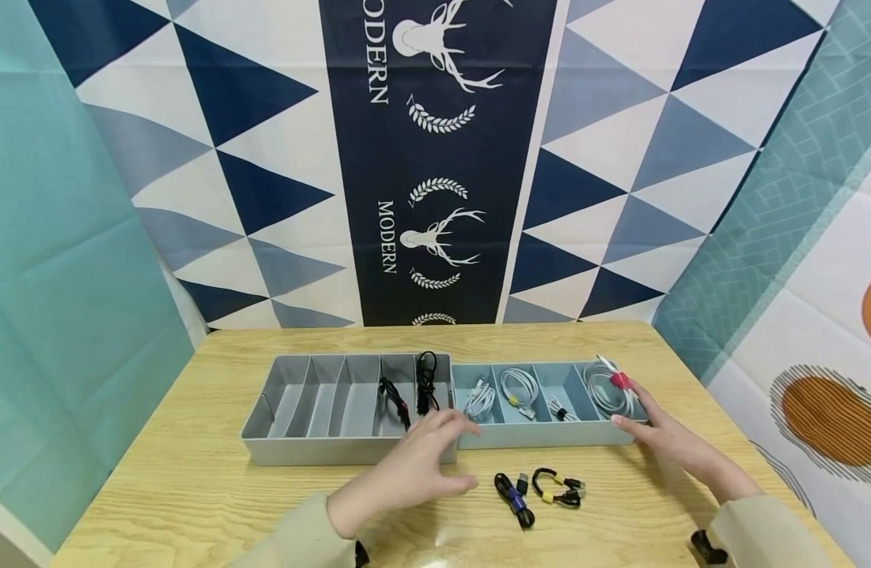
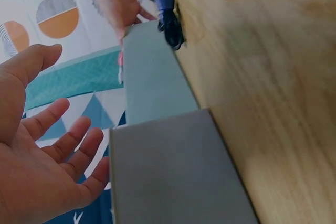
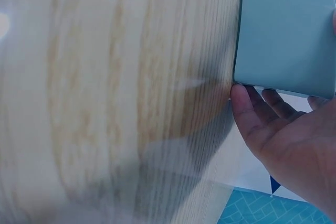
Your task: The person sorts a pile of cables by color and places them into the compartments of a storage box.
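My left hand (image 1: 414, 469) hovers at the right front corner of the grey divided box (image 1: 350, 451), fingers spread and thumb apart, holding nothing. In the left wrist view its fingertips (image 2: 93, 139) are beside that box. My right hand (image 1: 673, 442) grips the right end of the light blue divided box (image 1: 542, 435), thumb at the front rim and fingers against the end wall. Low on that end, a fingertip (image 3: 240, 95) meets the bottom corner. The blue box's right compartment holds a coiled white cable (image 1: 606, 394) with a red tie (image 1: 619, 381).
Black cables (image 1: 426, 383) lie in the grey box. More white cables (image 1: 519, 388) fill other blue compartments. In front on the wooden table (image 1: 194, 497) lie a black cable with a blue tie (image 1: 514, 498) and a short black cable with yellow ties (image 1: 549, 497). Patterned cloth hangs behind.
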`<state>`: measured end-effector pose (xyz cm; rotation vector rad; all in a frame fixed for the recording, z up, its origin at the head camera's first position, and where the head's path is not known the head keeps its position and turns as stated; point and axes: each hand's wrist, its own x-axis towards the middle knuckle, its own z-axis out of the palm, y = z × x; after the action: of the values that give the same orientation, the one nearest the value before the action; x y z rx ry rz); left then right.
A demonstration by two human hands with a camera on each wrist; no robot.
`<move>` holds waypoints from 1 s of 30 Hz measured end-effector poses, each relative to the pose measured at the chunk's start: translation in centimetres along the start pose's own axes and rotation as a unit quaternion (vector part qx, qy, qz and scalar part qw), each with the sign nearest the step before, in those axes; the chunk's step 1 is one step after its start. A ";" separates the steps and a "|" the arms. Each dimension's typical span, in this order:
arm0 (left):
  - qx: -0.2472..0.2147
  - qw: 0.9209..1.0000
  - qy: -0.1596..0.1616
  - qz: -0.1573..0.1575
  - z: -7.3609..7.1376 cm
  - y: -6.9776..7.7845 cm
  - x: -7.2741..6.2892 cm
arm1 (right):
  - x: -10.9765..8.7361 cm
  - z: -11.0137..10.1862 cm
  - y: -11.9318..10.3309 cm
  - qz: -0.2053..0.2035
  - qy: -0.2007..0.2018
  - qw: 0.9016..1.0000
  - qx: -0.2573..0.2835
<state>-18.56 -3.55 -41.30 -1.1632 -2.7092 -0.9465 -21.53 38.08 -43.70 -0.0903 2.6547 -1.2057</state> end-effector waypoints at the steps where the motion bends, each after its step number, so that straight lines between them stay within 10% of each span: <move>1: 0.002 1.000 -0.001 0.002 0.2 0.0 0.0 | 0.0 0.0 -0.1 0.001 -0.001 1.000 -0.001; 30: -0.065 0.996 -0.064 -0.003 3.6 0.8 1.0 | -0.1 -0.1 -0.5 0.006 -0.004 1.000 -0.016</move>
<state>-18.05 -0.53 -43.59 -1.2801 -2.7879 -1.0998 -21.52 37.78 -43.23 -0.0840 2.6647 -1.1580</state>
